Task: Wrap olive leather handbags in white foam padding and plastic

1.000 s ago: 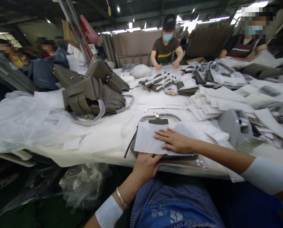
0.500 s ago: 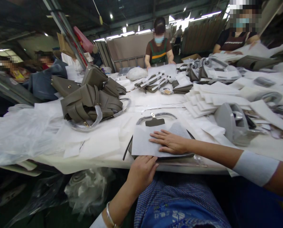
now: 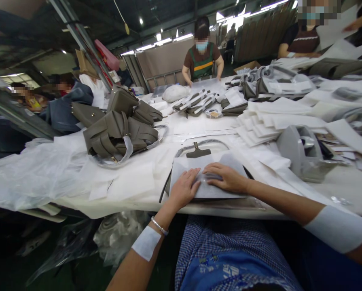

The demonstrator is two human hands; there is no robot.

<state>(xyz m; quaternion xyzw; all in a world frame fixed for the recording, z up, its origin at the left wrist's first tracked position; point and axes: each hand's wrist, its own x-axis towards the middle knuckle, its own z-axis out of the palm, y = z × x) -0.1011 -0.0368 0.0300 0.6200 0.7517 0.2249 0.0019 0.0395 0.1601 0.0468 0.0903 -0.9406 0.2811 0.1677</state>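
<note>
A dark olive-grey handbag point(image 3: 250, 173) lies flat at the table's near edge, mostly hidden under a white sheet of paper point(image 3: 181, 163). Its wrapped handle point(image 3: 219, 142) arches beyond the sheet, and a dark flap tab point(image 3: 198, 152) with a metal clasp shows at the top. My left hand point(image 3: 183, 188) rests on the sheet's left half, thumb apart from the fingers. Beside it, my right hand point(image 3: 226, 178) lies on the sheet with fingers slightly bent and apart from the thumb. Between the hands, something shiny and wrinkled, perhaps clear film, shows on the sheet.
Several olive handbags point(image 3: 108, 133) are heaped at left, near thin white wrapping point(image 3: 32, 178). Stacked white sheets point(image 3: 259, 125) and a grey tape dispenser point(image 3: 299, 151) stand at right. A masked co-worker point(image 3: 202, 56) works across the table; another person point(image 3: 303, 40) is at far right.
My left hand has moved from the bag's near edge up onto the sheet. My right hand has shifted slightly right, its fingers now more bent.
</note>
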